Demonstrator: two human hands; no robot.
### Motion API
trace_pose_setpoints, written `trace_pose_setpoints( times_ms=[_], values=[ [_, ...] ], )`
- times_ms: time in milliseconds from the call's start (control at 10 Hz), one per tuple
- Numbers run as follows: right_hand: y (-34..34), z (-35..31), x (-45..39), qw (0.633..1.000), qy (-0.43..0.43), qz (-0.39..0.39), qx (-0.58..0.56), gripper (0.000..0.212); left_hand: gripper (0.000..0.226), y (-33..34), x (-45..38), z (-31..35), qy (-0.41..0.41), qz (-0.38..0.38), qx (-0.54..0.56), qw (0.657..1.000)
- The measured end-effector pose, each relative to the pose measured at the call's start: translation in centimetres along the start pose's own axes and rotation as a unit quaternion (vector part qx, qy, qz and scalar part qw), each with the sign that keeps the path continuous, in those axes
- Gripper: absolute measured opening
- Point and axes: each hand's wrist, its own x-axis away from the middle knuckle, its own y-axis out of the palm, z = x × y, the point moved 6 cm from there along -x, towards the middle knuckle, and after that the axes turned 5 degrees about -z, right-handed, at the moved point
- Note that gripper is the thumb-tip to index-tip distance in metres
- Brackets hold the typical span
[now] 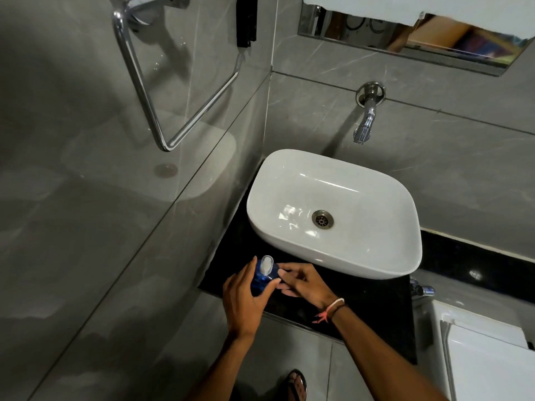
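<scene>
Now gripping blue soap bottle (262, 280) w/ left hand (243, 302), right hand (304, 282) fingers (285, 273) loose beside it; could tip off surface (376, 308) edge if wet.

The left hand (246, 299) grips a blue pump bottle (265, 274) on the black counter (376, 302). The right hand (304, 280) touches the bottle's other side, fingers extended. Just beyond the grip sits a white basin (376, 250).

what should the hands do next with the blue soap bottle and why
Probably press the pump down. The left hand grips the blue bottle on the black counter, and the right hand sits beside it, fingers near the spout, seemingly placed to catch soap. The sink is close by.
</scene>
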Motion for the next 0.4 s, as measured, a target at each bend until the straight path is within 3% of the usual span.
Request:
trace_pose_setpoints(
  times_ms=[300,400],
  values=[
    [4.5,-2.3,-3.3,1.0,-0.018,-0.019,0.01,0.035,0.067,-4.5,-2.6,-2.4,0.011,0.027,-0.02,0.999],
    [3.6,-2.9,-2.7,0.993,-0.076,0.055,0.077,0.033,0.078,-5.2,-2.5,-2.3,0.017,0.042,0.0,0.999]
  ],
)
